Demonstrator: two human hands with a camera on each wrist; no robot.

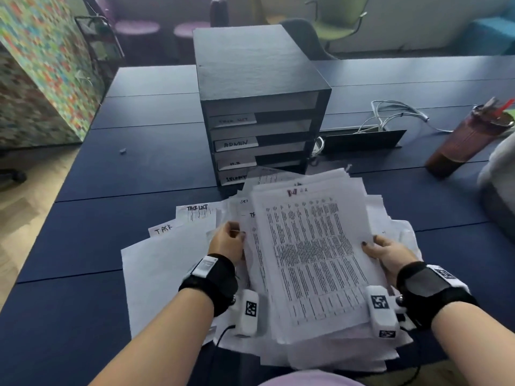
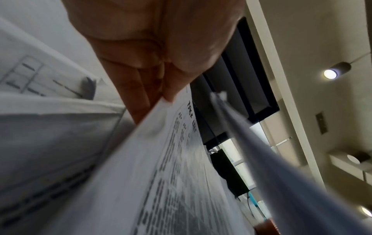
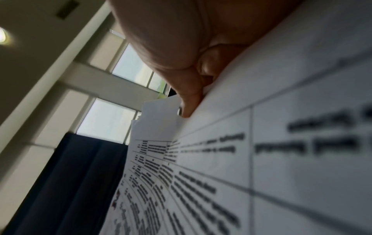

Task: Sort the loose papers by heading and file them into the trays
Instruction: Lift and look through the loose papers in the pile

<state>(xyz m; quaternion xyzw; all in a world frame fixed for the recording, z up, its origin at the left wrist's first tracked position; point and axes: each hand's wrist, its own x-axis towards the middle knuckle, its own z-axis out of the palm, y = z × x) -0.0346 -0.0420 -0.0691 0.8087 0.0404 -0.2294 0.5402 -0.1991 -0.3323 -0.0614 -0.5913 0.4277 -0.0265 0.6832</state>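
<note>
A thick stack of printed papers (image 1: 312, 254) is lifted off the dark blue table (image 1: 133, 168), its top sheet a dense table with a red-marked heading. My left hand (image 1: 227, 240) grips the stack's left edge and my right hand (image 1: 386, 253) grips its right edge. In the left wrist view my left hand's fingers (image 2: 141, 89) pinch the stack (image 2: 171, 174). The right hand's thumb (image 3: 191, 101) lies on the top sheet (image 3: 251, 159) in the right wrist view. More loose papers (image 1: 156, 263) headed "TASK LIST" lie underneath. A black tray unit (image 1: 259, 87) with labelled slots stands just behind.
A brown tumbler (image 1: 468, 140) with a red straw stands at the right, near white cables (image 1: 395, 115) and a grey object (image 1: 498, 188) at the edge. A small grey bit (image 1: 123, 151) lies on the table's left. Chairs and stools stand beyond.
</note>
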